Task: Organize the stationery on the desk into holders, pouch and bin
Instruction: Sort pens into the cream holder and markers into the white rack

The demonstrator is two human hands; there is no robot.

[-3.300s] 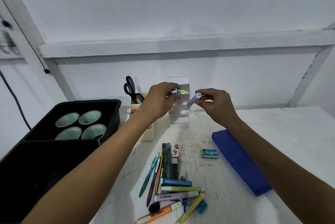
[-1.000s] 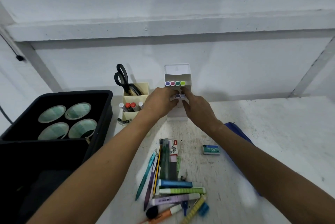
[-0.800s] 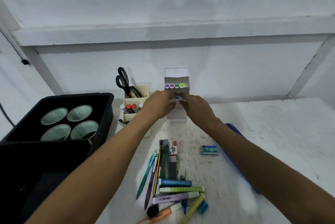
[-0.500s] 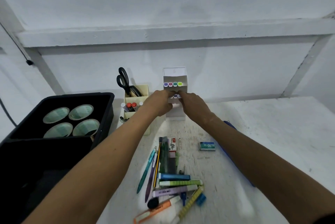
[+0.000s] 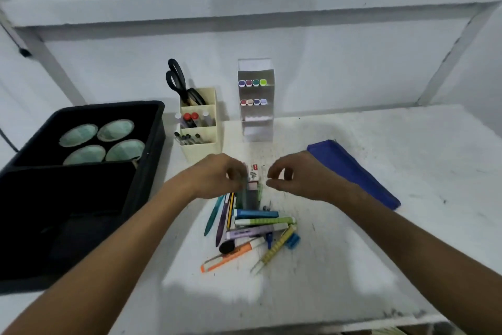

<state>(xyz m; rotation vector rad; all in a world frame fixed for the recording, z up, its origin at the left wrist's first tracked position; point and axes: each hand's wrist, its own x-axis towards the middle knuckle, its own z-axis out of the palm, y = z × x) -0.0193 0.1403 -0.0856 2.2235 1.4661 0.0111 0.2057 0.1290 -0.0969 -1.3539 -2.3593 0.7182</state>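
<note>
Both hands hover low over the far end of a heap of loose stationery on the white bench (image 5: pixel 380 161). The left hand (image 5: pixel 217 178) has its grip curled, fingertips together at the top of a dark green, ruler-like strip; motion blur hides whether it actually pinches the strip. The right hand (image 5: pixel 296 178) is empty, thumb and forefinger curved apart in a loose ring, just right of a small red-and-white staple box (image 5: pixel 254 173) that lies between the two hands.

The heap (image 5: pixel 252 223) spreads from the hands toward the viewer. Its pens, a teal one and a purple one, lie lengthwise, pointing away from the person; the highlighters lie crosswise. The left hand is the nearer to the pens.

Behind the hands stands a cream holder (image 5: pixel 199 123) with scissors (image 5: pixel 179 82) in its back compartment and marker caps in the front ones. Beside it, a white tiered rack (image 5: pixel 256 106) shows two rows of four coloured caps; its lower tiers look empty. To the right lies a flat blue pouch (image 5: pixel 353 171), seemingly closed. On the left, a black bin (image 5: pixel 152 128) holds four pale green rolls, probably tape.
</note>
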